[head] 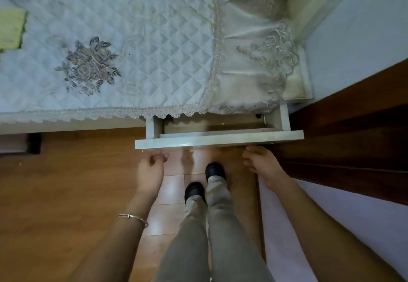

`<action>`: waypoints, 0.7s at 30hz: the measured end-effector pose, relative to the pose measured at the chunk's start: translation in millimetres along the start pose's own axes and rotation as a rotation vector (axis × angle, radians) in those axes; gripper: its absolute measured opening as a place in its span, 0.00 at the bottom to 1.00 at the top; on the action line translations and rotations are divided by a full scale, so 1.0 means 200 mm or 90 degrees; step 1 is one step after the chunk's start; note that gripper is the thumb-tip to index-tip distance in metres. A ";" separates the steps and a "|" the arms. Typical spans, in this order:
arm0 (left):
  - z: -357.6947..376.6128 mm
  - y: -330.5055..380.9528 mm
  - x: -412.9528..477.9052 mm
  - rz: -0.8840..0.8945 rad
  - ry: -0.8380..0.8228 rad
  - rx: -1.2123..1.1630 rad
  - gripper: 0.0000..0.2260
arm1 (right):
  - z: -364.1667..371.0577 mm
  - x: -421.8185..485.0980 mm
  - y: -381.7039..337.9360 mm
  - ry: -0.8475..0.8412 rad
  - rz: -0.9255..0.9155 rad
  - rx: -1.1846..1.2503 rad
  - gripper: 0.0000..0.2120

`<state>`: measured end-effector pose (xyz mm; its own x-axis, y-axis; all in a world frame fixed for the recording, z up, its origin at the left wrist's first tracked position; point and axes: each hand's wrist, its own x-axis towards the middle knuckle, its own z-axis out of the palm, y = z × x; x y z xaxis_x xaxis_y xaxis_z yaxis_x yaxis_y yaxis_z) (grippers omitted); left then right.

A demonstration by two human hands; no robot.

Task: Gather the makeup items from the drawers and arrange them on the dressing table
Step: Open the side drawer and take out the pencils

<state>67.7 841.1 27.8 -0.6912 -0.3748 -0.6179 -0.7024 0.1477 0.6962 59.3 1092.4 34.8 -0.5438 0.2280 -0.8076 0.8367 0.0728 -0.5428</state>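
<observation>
Setting: quilted dressing table [106, 38], lace overhanging part-open drawer [218, 141].
Hands: left hand [150, 171] curled, right hand [262, 164] loosely spread, both empty.
Risk: lace snagging; fingers pinched.

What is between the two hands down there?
In the head view, bare wooden floor and a black shoe lie between the left hand and right hand.

A quilted cloth cover [132, 38] with a stitched floral motif and lace trim lies matt over the dressing table [66, 127]. Below the cover's lace edge, the drawer [218, 141] shows a pale painted front with a slight sheen. Beneath the drawer, the floor [66, 182] is glossy brown wood-look board, catching reflections. A thin metal bangle [132, 217] gleams on the left wrist.
</observation>
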 end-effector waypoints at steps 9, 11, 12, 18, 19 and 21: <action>-0.10 0.27 -0.17 0.498 -0.009 0.404 0.19 | -0.13 -0.29 -0.23 0.192 -0.530 -0.426 0.12; -0.08 0.28 -0.13 0.489 -0.067 0.529 0.25 | -0.15 -0.23 -0.24 0.151 -0.484 -0.551 0.16; -0.07 0.28 -0.13 0.492 -0.075 0.566 0.26 | -0.15 -0.21 -0.23 0.133 -0.457 -0.619 0.17; -0.08 0.27 -0.16 0.429 -0.085 0.546 0.15 | -0.15 -0.25 -0.11 0.098 -0.414 -0.640 0.19; -0.09 0.26 -0.19 0.429 -0.082 0.551 0.13 | -0.16 -0.27 -0.09 0.097 -0.415 -0.643 0.18; -0.10 0.21 -0.26 0.422 -0.081 0.566 0.11 | -0.17 -0.33 -0.03 0.104 -0.410 -0.656 0.16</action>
<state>78.0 847.7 96.9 -0.9509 0.1095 -0.2896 -0.0250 0.9052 0.4242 93.0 1110.3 98.7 -0.9245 -0.0190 -0.3807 0.1191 0.9343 -0.3360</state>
